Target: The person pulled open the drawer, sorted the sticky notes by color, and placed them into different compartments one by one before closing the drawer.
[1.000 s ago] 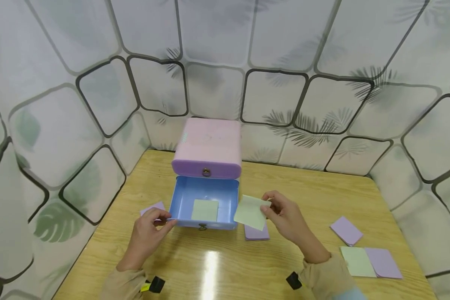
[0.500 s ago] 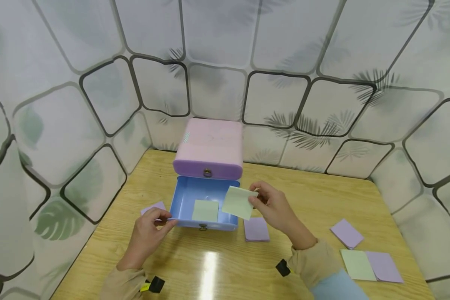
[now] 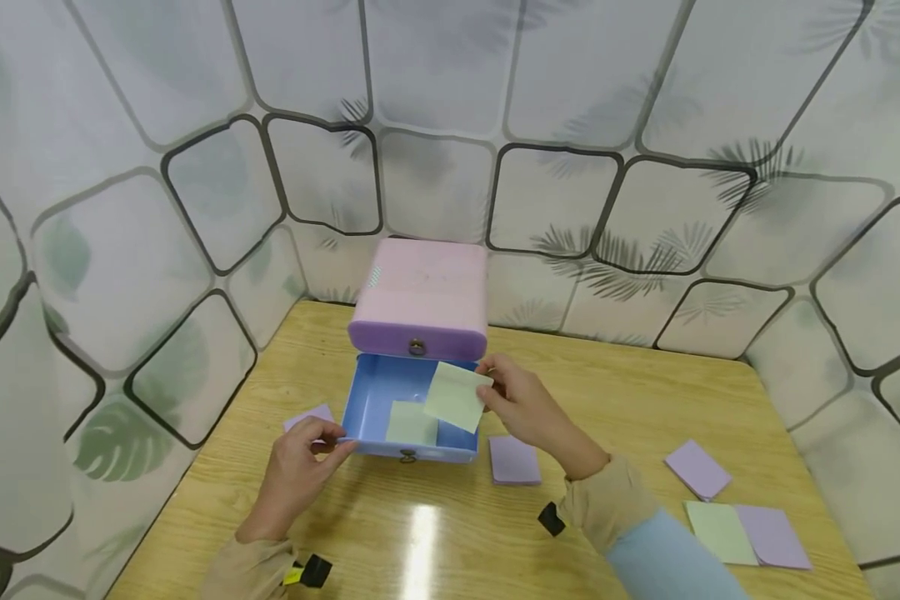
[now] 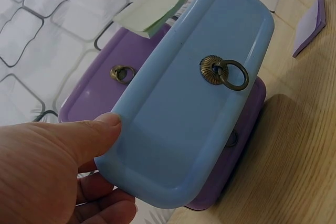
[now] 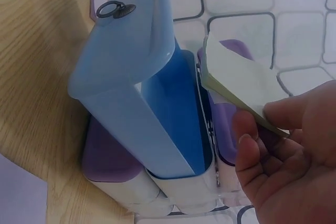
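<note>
My left hand [image 3: 294,471] grips the left front corner of a pulled-out blue drawer [image 3: 438,455], thumb on the front panel in the left wrist view. My right hand [image 3: 523,407] pinches a pale green pad of sticky notes [image 3: 456,395] by its right edge. That pad is tilted over the right part of the drawer; its layered side shows in the right wrist view. Inside the drawer lies another green pad [image 3: 407,423], partly covered by the held one in the head view. The drawer belongs to a small cabinet with a pink top [image 3: 423,279] and purple drawers [image 4: 89,95].
One purple pad [image 3: 515,461] lies right of the drawer, and another [image 3: 309,414] sits behind my left hand. Farther right are a purple pad [image 3: 697,469] and a green pad [image 3: 720,533] against a purple one [image 3: 772,536]. A patterned wall stands behind the wooden table [image 3: 592,358].
My right hand has carried the green sticky-note pad leftward and slightly back, from beside the drawer to above it. My left hand keeps its grip on the drawer corner.
</note>
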Demonstrator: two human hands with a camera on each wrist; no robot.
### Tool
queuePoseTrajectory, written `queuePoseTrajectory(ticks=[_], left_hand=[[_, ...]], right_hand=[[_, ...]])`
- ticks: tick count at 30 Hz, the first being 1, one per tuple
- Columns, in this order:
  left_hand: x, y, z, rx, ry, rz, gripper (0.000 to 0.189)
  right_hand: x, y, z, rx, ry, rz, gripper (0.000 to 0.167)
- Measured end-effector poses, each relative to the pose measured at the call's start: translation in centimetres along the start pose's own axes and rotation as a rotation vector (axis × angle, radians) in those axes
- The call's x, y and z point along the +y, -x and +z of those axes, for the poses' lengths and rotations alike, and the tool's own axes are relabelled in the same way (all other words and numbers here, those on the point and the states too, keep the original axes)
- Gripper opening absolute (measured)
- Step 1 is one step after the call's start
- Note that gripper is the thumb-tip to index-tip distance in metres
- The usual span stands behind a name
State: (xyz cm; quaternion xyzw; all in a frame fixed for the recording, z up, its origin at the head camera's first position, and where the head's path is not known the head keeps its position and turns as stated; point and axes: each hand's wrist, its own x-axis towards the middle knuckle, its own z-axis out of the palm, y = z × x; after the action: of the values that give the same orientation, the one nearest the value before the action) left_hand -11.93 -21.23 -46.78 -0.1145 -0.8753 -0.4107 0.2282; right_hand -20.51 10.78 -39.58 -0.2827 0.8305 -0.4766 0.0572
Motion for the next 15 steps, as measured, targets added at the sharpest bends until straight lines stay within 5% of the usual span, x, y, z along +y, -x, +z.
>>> queuePoseTrajectory(ticks=[8, 15], left_hand=[[0.3, 0.1, -0.3, 0.013, -0.014, 0.015, 0.020], [0.3, 0.0, 0.0, 0.001, 0.005, -0.006, 0.020]], right_hand=[[-0.3, -2.0, 1.6, -0.080, 0.144, -0.017, 0.014], [0.0, -3.3, 3.3, -0.194, 0.196, 0.073, 0.020]])
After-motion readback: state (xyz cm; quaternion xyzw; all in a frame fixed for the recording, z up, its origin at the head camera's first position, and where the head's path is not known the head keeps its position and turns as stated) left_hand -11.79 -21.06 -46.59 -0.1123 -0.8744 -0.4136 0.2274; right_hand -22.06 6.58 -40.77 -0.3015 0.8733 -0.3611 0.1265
